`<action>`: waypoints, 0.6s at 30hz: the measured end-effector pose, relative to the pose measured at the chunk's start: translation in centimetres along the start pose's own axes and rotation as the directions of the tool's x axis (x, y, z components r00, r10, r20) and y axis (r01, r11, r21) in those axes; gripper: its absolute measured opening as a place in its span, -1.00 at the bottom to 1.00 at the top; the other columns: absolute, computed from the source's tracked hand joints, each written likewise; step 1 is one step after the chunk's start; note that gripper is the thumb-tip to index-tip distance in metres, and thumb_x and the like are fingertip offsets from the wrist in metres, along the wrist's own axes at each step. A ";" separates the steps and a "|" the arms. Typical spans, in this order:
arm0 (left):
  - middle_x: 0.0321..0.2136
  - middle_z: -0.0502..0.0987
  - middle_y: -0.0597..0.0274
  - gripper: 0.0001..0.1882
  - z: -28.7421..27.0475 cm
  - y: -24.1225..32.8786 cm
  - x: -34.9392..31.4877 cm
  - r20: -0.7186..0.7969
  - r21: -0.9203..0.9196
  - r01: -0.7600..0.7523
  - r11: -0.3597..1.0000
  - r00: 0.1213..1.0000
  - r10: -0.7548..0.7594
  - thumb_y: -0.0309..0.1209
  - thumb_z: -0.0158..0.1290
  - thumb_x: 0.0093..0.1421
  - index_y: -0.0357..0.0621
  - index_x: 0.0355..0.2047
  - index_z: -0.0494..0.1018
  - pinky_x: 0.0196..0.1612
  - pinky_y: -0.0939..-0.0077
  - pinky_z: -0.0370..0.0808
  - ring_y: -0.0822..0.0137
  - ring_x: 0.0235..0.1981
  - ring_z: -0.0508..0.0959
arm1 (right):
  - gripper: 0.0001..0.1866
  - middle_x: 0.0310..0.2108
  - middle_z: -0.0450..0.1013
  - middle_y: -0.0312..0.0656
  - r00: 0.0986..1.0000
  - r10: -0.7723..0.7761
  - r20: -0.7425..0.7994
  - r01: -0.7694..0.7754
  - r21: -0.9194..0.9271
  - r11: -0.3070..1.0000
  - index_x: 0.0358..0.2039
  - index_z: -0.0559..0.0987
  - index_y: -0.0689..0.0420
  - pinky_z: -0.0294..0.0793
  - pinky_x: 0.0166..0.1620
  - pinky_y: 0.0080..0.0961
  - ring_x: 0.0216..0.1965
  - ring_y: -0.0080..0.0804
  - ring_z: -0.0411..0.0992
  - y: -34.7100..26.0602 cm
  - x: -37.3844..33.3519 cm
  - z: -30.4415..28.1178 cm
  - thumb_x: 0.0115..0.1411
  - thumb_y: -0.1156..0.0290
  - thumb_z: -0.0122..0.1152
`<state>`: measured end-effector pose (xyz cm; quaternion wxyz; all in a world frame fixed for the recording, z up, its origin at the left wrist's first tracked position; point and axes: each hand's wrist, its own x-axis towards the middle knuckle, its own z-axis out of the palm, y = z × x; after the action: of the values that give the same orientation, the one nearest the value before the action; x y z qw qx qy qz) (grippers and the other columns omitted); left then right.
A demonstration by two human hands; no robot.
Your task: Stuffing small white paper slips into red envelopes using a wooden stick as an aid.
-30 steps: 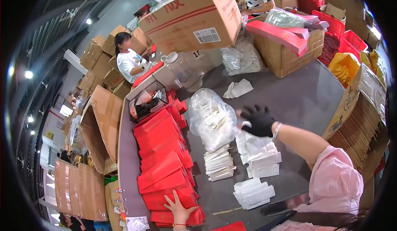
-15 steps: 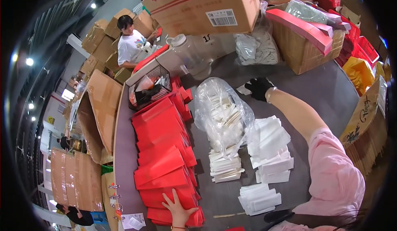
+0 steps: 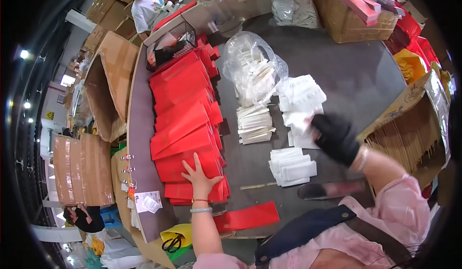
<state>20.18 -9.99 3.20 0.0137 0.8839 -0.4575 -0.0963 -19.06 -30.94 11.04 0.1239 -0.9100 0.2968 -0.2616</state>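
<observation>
With its fingers spread, my bare left hand (image 3: pixel 200 178) lies on the near part of a long overlapping row of red paper envelopes (image 3: pixel 183 127). My right hand (image 3: pixel 336 139), in a black glove, is smeared by motion beside a fanned stack of flat white packets (image 3: pixel 301 93). White shows at its fingertips, but whether it grips a packet is unclear. Closer to me is a smaller white stack (image 3: pixel 292 167). A clear plastic bag (image 3: pixel 255 69) of white packets sits between the rows, with loose white packets (image 3: pixel 254 124) below it. One red strip (image 3: pixel 248 216) lies near the table edge.
A black wire basket (image 3: pixel 171 47) and a clear jug (image 3: pixel 216 11) stand at the far left. Cardboard boxes (image 3: pixel 353 23) border the far right, with an open carton (image 3: pixel 409 129) beside my right arm. A co-worker (image 3: pixel 147 9) is beyond the table.
My right hand has come back toward me from the far table, where it held a white packet, to the white stacks. My left hand stays on the red envelopes. The view has tilted lower.
</observation>
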 end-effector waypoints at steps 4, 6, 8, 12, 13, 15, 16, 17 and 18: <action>0.36 -0.31 -0.35 0.41 -1.2 0.9 -0.4 0.016 -0.080 0.036 0.996 0.999 -0.035 -0.07 0.49 -0.32 0.32 0.41 -0.27 0.33 -0.28 -0.09 -0.50 0.32 -0.11 | -0.27 0.18 0.27 0.05 0.960 0.066 0.271 -0.080 0.040 0.996 0.20 0.34 0.04 0.34 0.11 -0.11 0.11 0.08 0.31 -4.1 -6.5 2.9 0.03 0.10 0.35; 0.36 -0.30 -0.37 0.41 -2.0 0.1 -1.5 0.011 -0.129 0.071 0.989 0.998 -0.070 -0.07 0.49 -0.33 0.29 0.41 -0.25 0.33 -0.27 -0.07 -0.48 0.31 -0.08 | -0.29 0.13 0.33 0.05 0.965 0.138 0.223 -0.194 0.253 0.948 0.17 0.37 0.10 0.32 0.17 -0.16 0.13 0.06 0.32 -4.4 -7.1 1.4 0.01 0.22 0.39; 0.34 -0.12 -0.31 0.26 -3.0 1.7 -3.1 -0.042 -0.109 0.063 0.992 0.997 -0.067 -0.17 0.47 -0.25 0.17 0.39 -0.10 0.28 -0.26 0.08 -0.39 0.27 0.08 | -0.38 0.03 0.42 0.03 0.963 0.256 0.085 -0.270 0.338 0.902 0.10 0.44 0.15 0.37 0.14 -0.28 0.07 -0.01 0.39 -2.6 -7.8 -0.2 -0.02 0.43 0.39; 0.19 0.24 -0.14 -0.19 -3.8 9.3 -7.4 -0.294 -0.183 -0.271 0.945 0.932 0.210 -0.30 0.34 -0.07 -0.06 0.21 0.26 0.16 -0.07 0.30 -0.26 0.16 0.28 | -0.52 -0.07 0.48 -0.05 0.905 0.407 -0.123 -0.382 0.184 0.905 -0.01 0.51 0.19 0.42 0.06 -0.38 -0.01 -0.17 0.46 1.6 -10.6 -5.9 0.00 0.52 0.33; 0.12 0.34 -0.11 -0.32 -2.6 10.8 -8.0 -0.356 -0.369 -0.449 0.814 0.877 0.323 -0.33 0.30 -0.04 -0.15 0.12 0.36 0.13 -0.01 0.33 -0.20 0.11 0.34 | -0.55 -0.10 0.49 -0.07 0.886 0.429 -0.176 -0.404 0.162 0.900 -0.03 0.52 0.19 0.44 0.04 -0.40 -0.04 -0.20 0.48 2.4 -10.9 -7.1 0.01 0.52 0.33; 0.05 0.41 -0.12 -0.41 0.1 13.5 -9.4 -0.355 -0.414 -0.576 0.705 0.816 0.457 -0.31 0.29 -0.03 -0.24 0.02 0.44 0.11 0.10 0.36 -0.14 0.06 0.39 | -0.59 -0.15 0.51 -0.11 0.881 0.426 -0.207 -0.391 0.189 0.901 -0.07 0.54 0.18 0.47 -0.02 -0.44 -0.10 -0.26 0.50 3.6 -11.2 -7.1 0.01 0.51 0.35; 0.08 0.38 -0.12 -0.37 2.0 14.5 -9.9 -0.376 -0.398 -0.593 0.700 0.801 0.465 -0.29 0.29 -0.02 -0.21 0.07 0.40 0.13 0.02 0.33 -0.15 0.10 0.36 | -0.60 -0.19 0.52 -0.14 0.873 0.438 -0.214 -0.391 0.227 0.892 -0.09 0.55 0.17 0.49 -0.07 -0.46 -0.17 -0.30 0.50 4.0 -10.7 -6.3 0.01 0.50 0.37; 0.11 0.35 -0.11 -0.33 3.5 15.4 -10.0 -0.390 -0.386 -0.605 0.696 0.791 0.472 -0.27 0.29 -0.01 -0.18 0.11 0.37 0.14 -0.06 0.30 -0.17 0.13 0.32 | -0.60 -0.23 0.52 -0.15 0.857 0.478 -0.194 -0.423 0.266 0.866 -0.09 0.55 0.17 0.49 -0.09 -0.47 -0.23 -0.32 0.50 3.3 -9.6 -6.5 0.00 0.52 0.37; 0.11 0.35 -0.11 -0.33 4.0 17.1 -10.0 -0.409 -0.378 -0.637 0.672 0.766 0.497 -0.27 0.29 -0.01 -0.18 0.11 0.37 0.14 -0.06 0.30 -0.17 0.13 0.32 | -0.61 -0.25 0.52 -0.18 0.850 0.469 -0.240 -0.403 0.278 0.872 -0.09 0.55 0.18 0.48 -0.12 -0.49 -0.25 -0.37 0.50 3.5 -9.1 -6.7 0.02 0.51 0.37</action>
<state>0.05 -11.55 2.78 0.3318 0.6653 -0.6641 -0.0789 -30.66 -28.67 11.66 0.2327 -0.7485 0.4813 -0.3923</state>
